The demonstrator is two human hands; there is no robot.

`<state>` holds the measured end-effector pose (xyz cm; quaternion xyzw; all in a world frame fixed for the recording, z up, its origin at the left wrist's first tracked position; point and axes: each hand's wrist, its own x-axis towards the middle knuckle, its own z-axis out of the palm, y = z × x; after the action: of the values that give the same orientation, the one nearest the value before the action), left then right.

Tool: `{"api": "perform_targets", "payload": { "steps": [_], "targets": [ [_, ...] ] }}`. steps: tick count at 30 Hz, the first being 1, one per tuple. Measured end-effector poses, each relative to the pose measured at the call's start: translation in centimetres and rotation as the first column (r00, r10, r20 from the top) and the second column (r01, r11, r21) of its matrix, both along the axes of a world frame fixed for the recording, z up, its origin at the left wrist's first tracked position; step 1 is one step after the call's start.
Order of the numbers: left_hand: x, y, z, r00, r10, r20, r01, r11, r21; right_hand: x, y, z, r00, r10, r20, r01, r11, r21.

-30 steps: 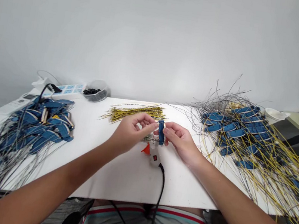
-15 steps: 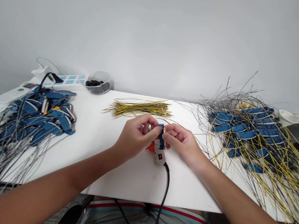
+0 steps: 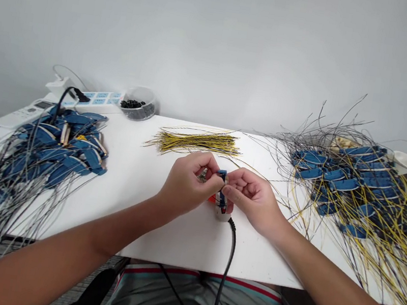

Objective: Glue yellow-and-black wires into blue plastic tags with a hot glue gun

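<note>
My left hand (image 3: 189,180) is closed, thumb and fingers pinching a small blue part (image 3: 222,174) near the middle of the table. From the other side my right hand (image 3: 256,198) pinches the same part, its thumb and index finger near the edge. Under the blue part sits a pale device (image 3: 223,218) with a red switch and a black cable (image 3: 231,250) running down off the table edge. Something orange (image 3: 212,199) shows beside it, mostly covered by my left hand. My fingers hide the contact between the part and the device.
A bundle of yellow and black wires (image 3: 199,142) lies behind my hands. Blue wired parts are heaped at left (image 3: 71,160) and right (image 3: 345,181). A clear round container (image 3: 148,111) of small black pieces stands near a power strip (image 3: 100,100) at the back left.
My hands stay pinched on the blue part, which has tilted slightly and now covers more of the device. The whole view has shifted a little.
</note>
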<state>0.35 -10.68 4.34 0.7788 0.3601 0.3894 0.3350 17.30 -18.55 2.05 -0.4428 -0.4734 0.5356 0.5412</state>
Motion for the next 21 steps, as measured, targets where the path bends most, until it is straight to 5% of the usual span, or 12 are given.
{"api": "perform_targets", "payload": {
  "steps": [5, 13, 21],
  "targets": [
    [-0.09, 0.08, -0.02, 1.0, -0.021, 0.0, 0.021, 0.998, 0.054, 0.6, 0.32, -0.08, 0.999, 0.032, -0.028, -0.032, 0.999, -0.002],
    [-0.05, 0.52, -0.38, 1.0, -0.025, 0.005, 0.022, 0.929, 0.37, 0.93, 0.65, -0.2, 0.986, 0.08, -0.148, -0.091, 0.994, -0.066],
    [0.07, 0.43, -0.72, 0.999, -0.045, 0.019, 0.033, 0.902, 0.43, 0.57, 0.57, 0.13, 0.995, 0.042, -0.088, -0.044, 0.999, -0.016]
  ]
}}
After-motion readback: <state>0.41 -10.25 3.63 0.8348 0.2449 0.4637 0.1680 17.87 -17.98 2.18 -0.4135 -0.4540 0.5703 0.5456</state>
